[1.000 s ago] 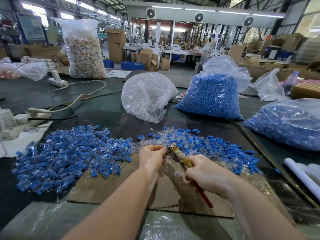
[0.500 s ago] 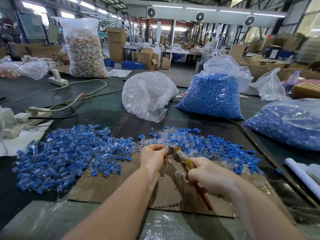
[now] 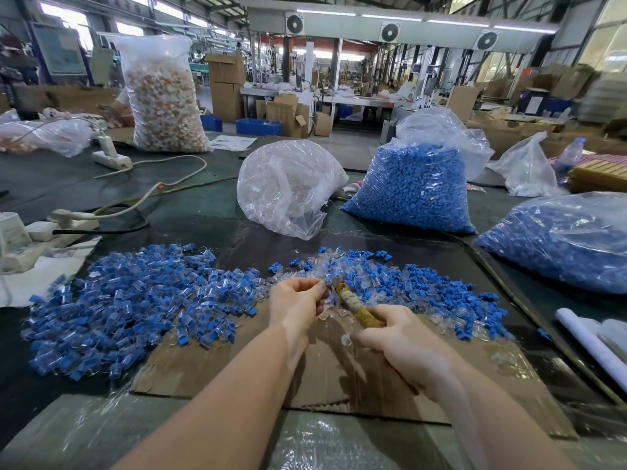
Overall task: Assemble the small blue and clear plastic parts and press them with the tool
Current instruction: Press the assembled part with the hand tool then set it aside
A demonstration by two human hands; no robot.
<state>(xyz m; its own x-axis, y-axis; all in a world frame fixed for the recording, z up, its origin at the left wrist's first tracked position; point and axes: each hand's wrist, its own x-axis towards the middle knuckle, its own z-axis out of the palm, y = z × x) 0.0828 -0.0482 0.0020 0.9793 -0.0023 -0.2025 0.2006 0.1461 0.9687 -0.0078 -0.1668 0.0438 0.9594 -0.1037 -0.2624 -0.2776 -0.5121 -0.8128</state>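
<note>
Near the table's front edge, over a cardboard sheet, a tool is gripped in the curled right hand, its tip pointed at the left hand. The left fingers are pinched narrowly together at the tool's tip; what is held there cannot be told. Blue and clear parts are heaped toward the left edge and scattered behind the hands. A blue-filled bag is stood farther back.
</note>
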